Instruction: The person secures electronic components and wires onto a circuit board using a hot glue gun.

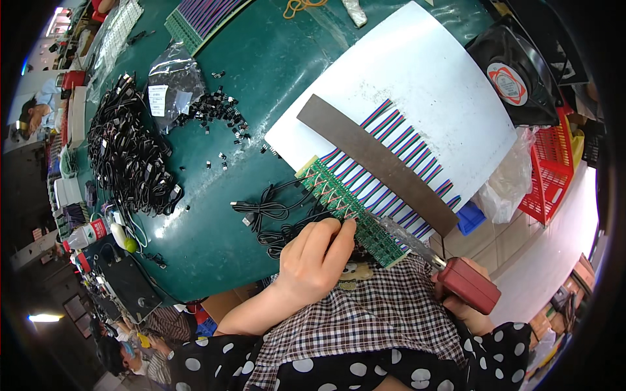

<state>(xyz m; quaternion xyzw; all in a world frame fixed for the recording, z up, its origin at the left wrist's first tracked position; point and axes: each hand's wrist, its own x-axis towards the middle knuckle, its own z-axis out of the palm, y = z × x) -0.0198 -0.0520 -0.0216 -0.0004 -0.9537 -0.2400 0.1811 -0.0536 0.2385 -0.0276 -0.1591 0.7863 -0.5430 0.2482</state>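
A long strip of green circuit boards lies slanted at the table's near edge, with short leads soldered along part of it. My left hand is closed, thumb and fingertips pinching a thin wire against the strip. In my right hand is a soldering iron with a boxy dark red handle, its shaft pointing up-left over the boards; the tip is hard to make out. Black cables run from the boards and lie coiled beside my left hand. Multicoloured wires fan out from the strip's far side.
A flat brown bar presses the coloured wires onto a white sheet. Leftward lie a black cable heap, loose connectors and a plastic bag. A black fan and red crate are at right.
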